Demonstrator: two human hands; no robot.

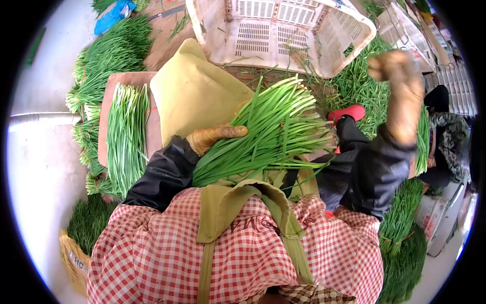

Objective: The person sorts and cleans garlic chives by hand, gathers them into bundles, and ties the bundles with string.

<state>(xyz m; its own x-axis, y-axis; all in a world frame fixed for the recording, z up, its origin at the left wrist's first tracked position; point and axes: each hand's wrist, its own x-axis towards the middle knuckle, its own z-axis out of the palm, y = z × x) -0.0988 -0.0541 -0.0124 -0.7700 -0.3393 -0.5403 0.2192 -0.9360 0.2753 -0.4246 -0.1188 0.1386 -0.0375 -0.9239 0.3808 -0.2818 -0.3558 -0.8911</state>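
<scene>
A loose bunch of garlic chives [273, 126] lies across my lap, pale stem ends pointing to the upper right. My left hand [215, 138], in a tan work glove, grips it from the left, thumb on top and fingers hidden under the leaves. Raised off to the right, my gloved right hand [397, 86] is apart from the bunch, above the chives on the floor. Motion blurs its fingers, so their state is unclear. A yellow-green cloth [197, 91] covers my knee beside the bunch. Left of it, another bunch of chives [126, 137] rests on a brown board [114, 88].
A white plastic crate [283, 38] with chive scraps stands ahead. Tied chive bundles [116, 50] are stacked at left, near a knife [167, 12] and a blue plastic bag [115, 16]. Loose chives [359, 76] cover the floor at right. Another person [448, 142] sits at far right.
</scene>
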